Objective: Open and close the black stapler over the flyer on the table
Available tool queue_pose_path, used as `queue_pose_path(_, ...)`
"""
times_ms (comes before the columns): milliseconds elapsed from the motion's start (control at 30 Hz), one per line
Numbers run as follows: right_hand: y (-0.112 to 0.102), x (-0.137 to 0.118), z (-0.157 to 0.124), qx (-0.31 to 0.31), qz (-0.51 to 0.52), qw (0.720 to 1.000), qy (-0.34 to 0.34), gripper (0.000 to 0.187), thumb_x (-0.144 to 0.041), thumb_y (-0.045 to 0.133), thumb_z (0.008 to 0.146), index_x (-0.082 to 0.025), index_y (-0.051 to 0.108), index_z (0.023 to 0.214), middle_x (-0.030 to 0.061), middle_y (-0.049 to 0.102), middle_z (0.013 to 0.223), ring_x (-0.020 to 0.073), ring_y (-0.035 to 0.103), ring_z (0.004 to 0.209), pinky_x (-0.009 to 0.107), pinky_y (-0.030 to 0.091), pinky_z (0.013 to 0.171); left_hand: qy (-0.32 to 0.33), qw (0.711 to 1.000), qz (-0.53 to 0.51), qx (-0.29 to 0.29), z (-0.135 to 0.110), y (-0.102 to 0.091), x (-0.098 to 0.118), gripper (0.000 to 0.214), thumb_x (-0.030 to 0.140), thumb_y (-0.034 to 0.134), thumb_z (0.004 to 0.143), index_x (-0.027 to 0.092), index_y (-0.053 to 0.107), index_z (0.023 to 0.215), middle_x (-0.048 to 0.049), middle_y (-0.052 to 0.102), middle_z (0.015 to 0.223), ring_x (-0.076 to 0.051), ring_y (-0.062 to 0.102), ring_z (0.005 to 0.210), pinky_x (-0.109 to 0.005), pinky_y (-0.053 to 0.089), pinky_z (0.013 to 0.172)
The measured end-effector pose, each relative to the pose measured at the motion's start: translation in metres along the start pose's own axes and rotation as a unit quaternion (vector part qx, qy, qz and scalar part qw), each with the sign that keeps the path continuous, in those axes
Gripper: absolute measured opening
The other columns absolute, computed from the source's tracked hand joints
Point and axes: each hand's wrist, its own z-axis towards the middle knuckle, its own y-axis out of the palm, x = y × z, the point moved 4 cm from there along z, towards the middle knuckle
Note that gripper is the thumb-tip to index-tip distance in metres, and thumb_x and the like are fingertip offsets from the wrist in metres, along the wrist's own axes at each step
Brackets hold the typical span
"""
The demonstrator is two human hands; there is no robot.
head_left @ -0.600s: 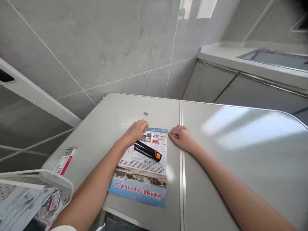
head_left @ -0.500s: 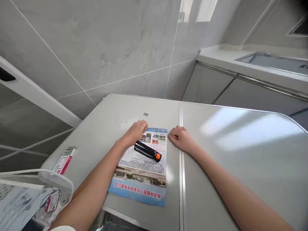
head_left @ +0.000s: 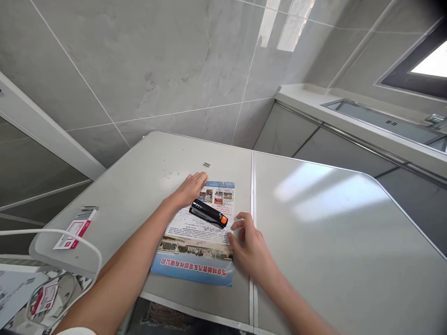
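Note:
A printed leaflet (head_left: 192, 265), blue at top and bottom, lies on the table with its lettering upside down to me. On top of it rests a black stapler (head_left: 209, 214) with an orange end, slanting down to the right. My left hand (head_left: 191, 188) is closed at the leaflet's upper left corner, beside the stapler's black end; the fingertips are partly hidden. At the leaflet's right edge is my right hand (head_left: 248, 239), open, thumb and fingers apart, close to the orange end and apart from the stapler.
A short strip of staples (head_left: 206, 164) and loose bits (head_left: 171, 175) lie beyond the leaflet. A red-and-white packet (head_left: 75, 231) sits at the table's left, near a white cable (head_left: 84, 239). A metal seam (head_left: 252, 195) crosses the table. Counter with sink (head_left: 377, 122) stands behind right.
My right hand has come nearer along the leaflet's right edge and opened from a curled shape. My left hand stays at the corner. The view has shifted slightly.

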Motion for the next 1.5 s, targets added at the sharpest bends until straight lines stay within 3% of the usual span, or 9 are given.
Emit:
queue_pose_path(133, 0.008, -0.006, -0.017, 0.019, 0.016, 1.0, 0.009, 0.031, -0.023, 0.057, 0.09, -0.025, 0.048, 0.12, 0.0011, 0.066, 0.102, 0.0166, 0.058, 0.071, 0.032, 0.051, 0.069, -0.008, 1.0, -0.021, -0.005, -0.001, -0.003, -0.001, 0.022, 0.03, 0.028, 0.109, 0.024, 0.042, 0.094, -0.004, 0.058, 0.088, -0.024, 0.051, 0.08, -0.037, 0.036, 0.082)
queue_pose_path(200, 0.009, -0.006, -0.029, 0.002, -0.008, 1.0, -0.022, 0.033, -0.021, 0.066, 0.086, -0.026, 0.056, 0.117, 0.004, 0.065, 0.111, 0.02, 0.064, 0.087, 0.034, 0.055, 0.079, -0.012, 0.999, -0.034, -0.001, -0.002, -0.004, -0.003, 0.024, 0.034, 0.027, 0.11, 0.024, 0.043, 0.094, -0.0036, 0.058, 0.087, -0.024, 0.051, 0.078, -0.037, 0.037, 0.082)
queue_pose_path(300, 0.009, -0.002, -0.051, -0.025, -0.048, 0.996, -0.068, 0.054, -0.019, 0.084, 0.074, -0.03, 0.066, 0.124, 0.0078, 0.06, 0.126, 0.0276, 0.063, 0.11, 0.041, 0.057, 0.094, -0.006, 0.998, -0.054, 0.011, -0.001, -0.005, -0.006, 0.025, 0.036, 0.028, 0.11, 0.024, 0.043, 0.095, -0.0036, 0.06, 0.087, -0.024, 0.052, 0.078, -0.036, 0.038, 0.082)
queue_pose_path(400, 0.01, 0.006, -0.061, -0.015, -0.069, 0.994, -0.088, 0.054, -0.015, 0.091, 0.07, -0.034, 0.076, 0.119, 0.0074, 0.062, 0.12, 0.0269, 0.063, 0.1, 0.043, 0.06, 0.088, -0.01, 0.998, -0.056, 0.014, -0.001, -0.004, -0.007, 0.024, 0.035, 0.028, 0.11, 0.024, 0.043, 0.095, -0.0037, 0.061, 0.087, -0.024, 0.054, 0.08, -0.036, 0.038, 0.084)
queue_pose_path(567, 0.018, 0.005, -0.057, 0.035, -0.065, 0.983, -0.171, 0.018, -0.019, 0.077, 0.09, -0.031, 0.081, 0.103, 0.0065, 0.067, 0.101, 0.0212, 0.062, 0.082, 0.037, 0.058, 0.072, -0.02, 0.998, -0.061, 0.012, -0.002, -0.006, -0.004, 0.025, 0.038, 0.027, 0.11, 0.025, 0.043, 0.095, -0.0038, 0.062, 0.089, -0.025, 0.056, 0.084, -0.037, 0.039, 0.087)
queue_pose_path(700, 0.015, -0.005, -0.058, 0.049, -0.027, 0.97, -0.237, 0.023, -0.018, 0.059, 0.103, -0.027, 0.077, 0.114, 0.0074, 0.073, 0.11, 0.0179, 0.072, 0.09, 0.03, 0.06, 0.077, -0.025, 0.997, -0.068, 0.013, -0.002, -0.009, -0.001, 0.026, 0.04, 0.027, 0.11, 0.025, 0.042, 0.094, -0.0032, 0.062, 0.089, -0.024, 0.056, 0.082, -0.038, 0.039, 0.089)
queue_pose_path(967, 0.001, -0.007, -0.071, 0.1, -0.028, 0.955, -0.279, 0.028, -0.014, 0.059, 0.102, -0.025, 0.074, 0.124, 0.0092, 0.076, 0.122, 0.0229, 0.071, 0.12, 0.037, 0.063, 0.102, -0.026, 0.995, -0.096, 0.027, -0.001, -0.009, 0.008, 0.027, 0.043, 0.031, 0.108, 0.024, 0.043, 0.093, -0.0014, 0.06, 0.084, -0.022, 0.055, 0.078, -0.036, 0.039, 0.083)
queue_pose_path(1233, -0.008, 0.009, -0.097, 0.098, -0.058, 0.957, -0.266, 0.037, -0.012, 0.056, 0.102, -0.027, 0.069, 0.134, 0.0094, 0.073, 0.13, 0.0256, 0.067, 0.129, 0.041, 0.062, 0.108, -0.006, 0.995, -0.098, 0.017, 0.013, 0.004, 0.042, 0.02, 0.036, 0.034, 0.107, 0.024, 0.045, 0.095, -0.0026, 0.064, 0.09, -0.022, 0.059, 0.084, -0.035, 0.04, 0.083)
queue_pose_path(1500, -0.04, 0.035, -0.124, 0.14, -0.112, 0.948, -0.264, 0.036, -0.015, 0.06, 0.101, -0.026, 0.068, 0.134, 0.0075, 0.073, 0.132, 0.0251, 0.07, 0.126, 0.036, 0.061, 0.107, -0.011, 0.999, -0.013, -0.047, 0.043, 0.044, 0.091, 0.017, 0.025, 0.033, 0.108, 0.023, 0.049, 0.105, -0.0054, 0.07, 0.103, -0.024, 0.065, 0.099, -0.038, 0.042, 0.091)
